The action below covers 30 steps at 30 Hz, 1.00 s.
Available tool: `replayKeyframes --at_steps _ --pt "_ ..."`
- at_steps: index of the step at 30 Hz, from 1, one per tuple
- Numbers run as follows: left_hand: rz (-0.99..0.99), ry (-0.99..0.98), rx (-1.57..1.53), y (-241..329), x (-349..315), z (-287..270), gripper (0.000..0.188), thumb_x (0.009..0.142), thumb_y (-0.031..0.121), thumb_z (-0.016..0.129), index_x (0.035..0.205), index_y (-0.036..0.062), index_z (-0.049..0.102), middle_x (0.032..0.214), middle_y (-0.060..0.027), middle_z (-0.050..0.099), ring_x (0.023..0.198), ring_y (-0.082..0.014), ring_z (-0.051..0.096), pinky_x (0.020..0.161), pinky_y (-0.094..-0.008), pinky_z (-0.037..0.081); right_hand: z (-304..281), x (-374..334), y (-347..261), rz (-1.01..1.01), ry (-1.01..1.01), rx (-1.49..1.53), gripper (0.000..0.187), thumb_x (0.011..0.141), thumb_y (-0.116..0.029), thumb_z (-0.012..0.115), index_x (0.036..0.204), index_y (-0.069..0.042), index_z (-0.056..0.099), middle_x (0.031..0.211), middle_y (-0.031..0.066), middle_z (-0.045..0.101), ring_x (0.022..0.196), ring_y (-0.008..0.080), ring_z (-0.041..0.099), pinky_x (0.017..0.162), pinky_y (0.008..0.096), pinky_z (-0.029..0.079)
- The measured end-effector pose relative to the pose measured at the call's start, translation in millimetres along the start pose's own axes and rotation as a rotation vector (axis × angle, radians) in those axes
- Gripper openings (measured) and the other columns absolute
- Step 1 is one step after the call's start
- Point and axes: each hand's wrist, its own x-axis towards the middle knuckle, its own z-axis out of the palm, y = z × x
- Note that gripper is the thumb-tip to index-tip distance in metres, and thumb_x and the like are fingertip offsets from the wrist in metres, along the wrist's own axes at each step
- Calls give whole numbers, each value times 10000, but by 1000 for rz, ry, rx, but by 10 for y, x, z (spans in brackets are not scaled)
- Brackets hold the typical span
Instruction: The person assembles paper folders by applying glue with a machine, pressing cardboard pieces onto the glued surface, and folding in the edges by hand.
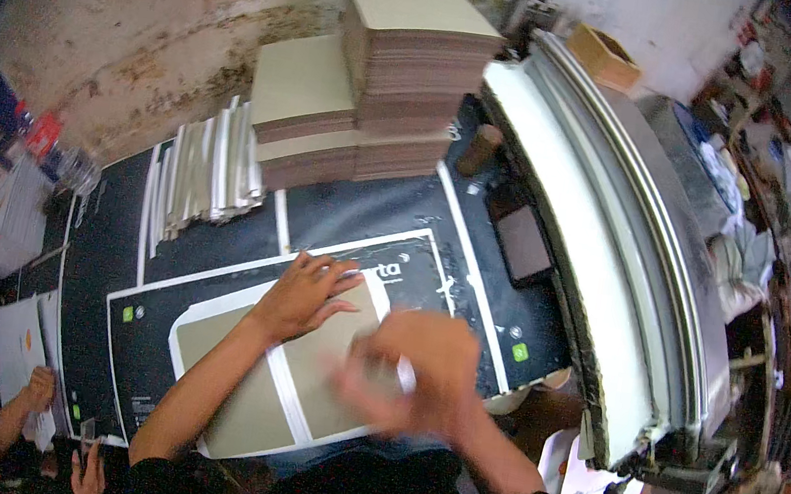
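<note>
A flat, white-bordered cover piece (254,413) with two grey-beige board panels and a white strip between them lies in front of me. My left hand (307,295) rests on its far edge, fingers spread and palm down. Over the right-hand panel, my right hand (419,370) is smeared by motion. A small white patch shows beside its fingers, but I cannot make out whether it is something held. Beneath the cover piece is a black sheet (157,316) with white lines and small green marks.
Tall stacks of grey board (417,80) stand at the back, beside a bundle of pale strips (211,168). A long white roller machine (580,211) borders the right side. A dark tray (522,234) lies near it. Another person's hands (39,390) work at lower left by white sheets (19,337).
</note>
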Motion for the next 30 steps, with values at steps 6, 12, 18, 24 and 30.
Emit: replayKeyframes --at_steps 6,12,18,24,30 --pt "27 76 -25 39 105 67 591 894 372 735 1374 84 547 1214 -40 708 1196 -309 564 1056 -540 349 -227 121 -986 -469 458 96 401 744 -200 887 583 -61 548 543 -11 433 419 88 380 402 246 247" --pt "-48 220 -222 -14 321 -75 728 838 271 788 1452 105 434 1238 -60 681 1245 -309 532 1087 -532 281 -290 -221 -1121 -101 -302 309 228 809 -180 828 689 -67 669 621 63 579 521 189 559 482 326 446" --pt "-24 41 -278 -12 308 -17 754 898 220 728 1530 96 335 1310 -86 662 1287 -317 528 1076 -521 258 -139 -317 -104 432 -249 62 100 869 -52 705 955 -5 721 797 131 700 682 275 669 674 364 530" --pt "7 8 -252 77 440 -61 784 891 140 727 1542 94 292 1229 -123 699 1182 -337 599 1038 -502 269 392 -611 1331 365 -95 -193 289 889 -61 680 1166 22 689 983 215 659 929 339 635 861 413 499" --pt "37 51 -251 50 416 -52 745 893 82 689 1530 120 306 1144 -122 710 1085 -342 626 1013 -488 282 568 -553 1427 419 -193 -177 276 900 -78 669 1158 14 698 942 209 612 872 360 615 809 434 490"
